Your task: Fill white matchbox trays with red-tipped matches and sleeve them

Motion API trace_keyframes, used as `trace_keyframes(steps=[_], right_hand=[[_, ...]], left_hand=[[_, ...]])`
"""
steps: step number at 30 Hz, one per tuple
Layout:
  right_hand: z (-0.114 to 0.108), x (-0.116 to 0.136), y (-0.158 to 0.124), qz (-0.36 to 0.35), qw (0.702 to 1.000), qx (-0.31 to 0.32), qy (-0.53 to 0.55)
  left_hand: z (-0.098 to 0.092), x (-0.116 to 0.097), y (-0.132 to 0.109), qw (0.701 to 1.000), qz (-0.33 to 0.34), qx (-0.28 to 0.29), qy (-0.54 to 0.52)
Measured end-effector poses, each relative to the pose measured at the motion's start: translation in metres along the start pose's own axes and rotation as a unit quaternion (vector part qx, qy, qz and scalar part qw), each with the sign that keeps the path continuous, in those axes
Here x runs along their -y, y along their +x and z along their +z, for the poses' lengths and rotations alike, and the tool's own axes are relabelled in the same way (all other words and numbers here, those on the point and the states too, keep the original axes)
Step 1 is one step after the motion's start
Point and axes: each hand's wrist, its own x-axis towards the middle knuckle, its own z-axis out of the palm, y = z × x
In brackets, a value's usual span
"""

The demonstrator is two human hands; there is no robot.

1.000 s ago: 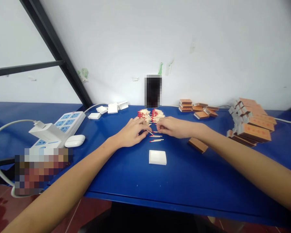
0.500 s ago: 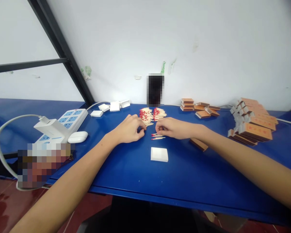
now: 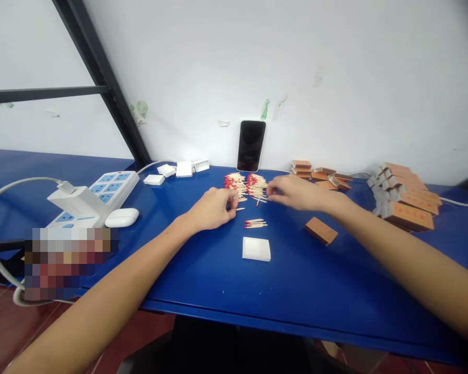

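Observation:
My left hand [image 3: 217,209] pinches a match whose pale stick [image 3: 240,209] pokes out to the right of the fingertips. Just behind it lies the left pile of red-headed matches [image 3: 234,183]. My right hand [image 3: 286,191] reaches the stick ends of the right match pile [image 3: 257,186]; thumb and index finger look slightly apart, and no match shows between them. A small row of loose matches [image 3: 255,223] lies on the blue table, heads to the left. Nearer to me is a white matchbox tray [image 3: 256,249]. An orange-brown matchbox sleeve [image 3: 321,230] lies below my right forearm.
Several white trays [image 3: 184,169] lie at the back left. Matchbox sleeves [image 3: 327,176] and stacked matchboxes [image 3: 409,200] occupy the right. A phone [image 3: 251,146] leans on the wall. To the left are a power strip [image 3: 117,184], a charger and a white earbud case [image 3: 121,217].
My right hand has left the small match row and moved back and right to the pile. My left hand has shifted slightly right, and a match now shows at its fingertips.

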Motion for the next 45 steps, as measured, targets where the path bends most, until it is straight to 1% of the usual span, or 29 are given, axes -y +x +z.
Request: trace_keyframes(steps=[3,5,7,10,12,15,18,22,25,29,30,31,33,35,39,42,45], right_hand=[[0.006,-0.001,0.003,-0.018,1.000,-0.011,-0.004],[0.010,0.002,0.005,-0.034,0.999,-0.023,-0.008],[0.013,0.006,0.006,-0.044,0.998,-0.036,-0.011],[0.015,0.012,0.005,-0.053,0.998,-0.043,-0.013],[0.016,0.016,0.005,-0.051,0.998,-0.040,-0.024],[0.018,0.020,0.005,-0.033,0.998,-0.028,-0.054],[0.020,0.024,0.006,-0.010,0.997,-0.023,-0.077],[0.020,0.032,0.004,-0.012,0.997,-0.009,-0.071],[0.016,0.042,-0.002,-0.038,0.999,0.020,-0.015],[0.006,0.051,-0.008,-0.051,0.994,0.076,0.055],[0.004,0.051,-0.008,-0.055,0.993,0.080,0.065],[0.002,0.050,-0.008,-0.058,0.993,0.074,0.071],[0.000,0.045,-0.005,-0.055,0.996,0.036,0.062],[0.001,0.038,-0.002,-0.028,0.999,0.000,0.033],[0.006,0.026,0.003,0.028,1.000,0.002,0.000],[0.010,0.021,0.005,0.035,0.999,-0.005,0.006],[0.012,0.016,0.006,0.044,0.999,-0.021,0.009]], left_hand=[[0.014,-0.009,0.008,0.999,-0.007,-0.026,-0.026],[0.021,-0.015,0.012,0.999,-0.001,-0.030,-0.045],[0.024,-0.021,0.012,0.998,0.011,-0.019,-0.064],[0.021,-0.026,0.009,0.997,0.022,-0.011,-0.072],[0.017,-0.025,0.007,0.998,0.015,-0.034,-0.055],[0.010,-0.014,0.006,0.996,-0.006,-0.086,-0.005],[0.006,0.000,0.005,0.993,-0.023,-0.104,0.058],[0.004,0.009,0.003,0.990,-0.023,-0.078,0.115],[0.004,0.009,0.002,0.988,-0.014,-0.060,0.140],[0.006,0.009,0.003,0.987,-0.010,-0.045,0.157],[0.007,0.009,0.003,0.986,-0.011,-0.043,0.158],[0.007,0.009,0.003,0.986,-0.011,-0.042,0.158],[0.008,0.010,0.004,0.987,-0.012,-0.040,0.153],[0.009,0.010,0.004,0.989,-0.015,-0.039,0.142],[0.014,0.007,0.008,0.993,-0.018,-0.038,0.112],[0.019,0.001,0.011,0.996,-0.012,-0.034,0.082],[0.020,-0.011,0.011,0.999,0.006,-0.016,0.047]])
